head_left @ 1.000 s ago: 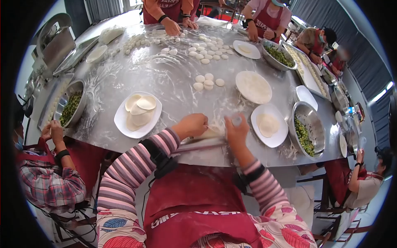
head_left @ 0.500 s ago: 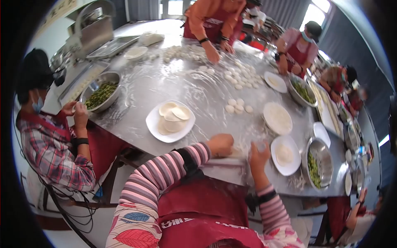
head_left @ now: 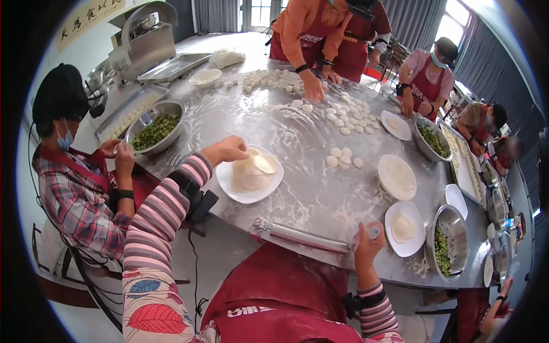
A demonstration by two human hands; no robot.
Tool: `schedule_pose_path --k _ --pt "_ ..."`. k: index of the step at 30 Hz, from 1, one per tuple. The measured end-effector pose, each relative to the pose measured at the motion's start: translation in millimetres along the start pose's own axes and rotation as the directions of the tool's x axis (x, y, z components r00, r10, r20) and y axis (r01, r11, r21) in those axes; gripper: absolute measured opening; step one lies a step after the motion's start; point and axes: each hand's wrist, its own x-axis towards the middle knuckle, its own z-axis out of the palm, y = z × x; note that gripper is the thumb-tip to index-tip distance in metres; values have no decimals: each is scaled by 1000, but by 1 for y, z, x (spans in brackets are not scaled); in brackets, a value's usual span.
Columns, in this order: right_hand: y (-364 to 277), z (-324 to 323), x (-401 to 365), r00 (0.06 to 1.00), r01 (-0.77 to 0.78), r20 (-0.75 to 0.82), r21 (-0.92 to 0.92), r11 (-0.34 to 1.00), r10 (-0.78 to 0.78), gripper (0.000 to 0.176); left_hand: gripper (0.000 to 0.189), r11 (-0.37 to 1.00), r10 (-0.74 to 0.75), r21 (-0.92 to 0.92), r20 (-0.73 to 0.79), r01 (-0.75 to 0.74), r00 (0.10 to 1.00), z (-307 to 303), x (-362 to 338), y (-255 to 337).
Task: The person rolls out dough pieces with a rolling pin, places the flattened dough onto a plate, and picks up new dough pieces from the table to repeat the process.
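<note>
My left hand [head_left: 229,150] reaches over a white plate [head_left: 229,186] on the left side of the table. Its fingers pinch a thin round dough wrapper [head_left: 242,166], partly blurred, above other flat wrappers [head_left: 255,179] on that plate. Near the table's front edge, my right hand [head_left: 369,246] is closed around a small rolling pin [head_left: 373,232]; only its rounded end shows above the fist. Just right of that hand sits another white plate [head_left: 416,247] with a round wrapper [head_left: 403,227] on it.
Small dough pieces [head_left: 343,159] lie ahead on the floury steel table [head_left: 297,188]. Filling bowls stand left [head_left: 177,127] and right [head_left: 462,240]. A round pale dish [head_left: 397,176] is nearby. Co-workers stand around, including a person in plaid [head_left: 80,214] at left.
My left hand has moved from the front edge leftward to the plate, carrying a wrapper. My right hand stays near the front edge. The view has shifted slightly.
</note>
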Motion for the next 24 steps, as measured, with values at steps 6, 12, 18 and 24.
schedule_pose_path --k 6,12,18,24 --pt "9 -6 -3 999 -41 4 11 999 41 18 39 954 226 222 -99 -200 969 44 77 67" --pt "2 -8 -1 998 -59 23 -11 998 59 18 62 925 348 183 -56 -333 936 148 155 147" --pt "-7 -12 3 995 37 92 -34 999 -34 18 57 907 347 272 -45 -322 937 198 160 204" --pt "-19 -10 10 990 118 86 -21 993 -115 17 49 777 510 393 64 -491 858 214 135 210"
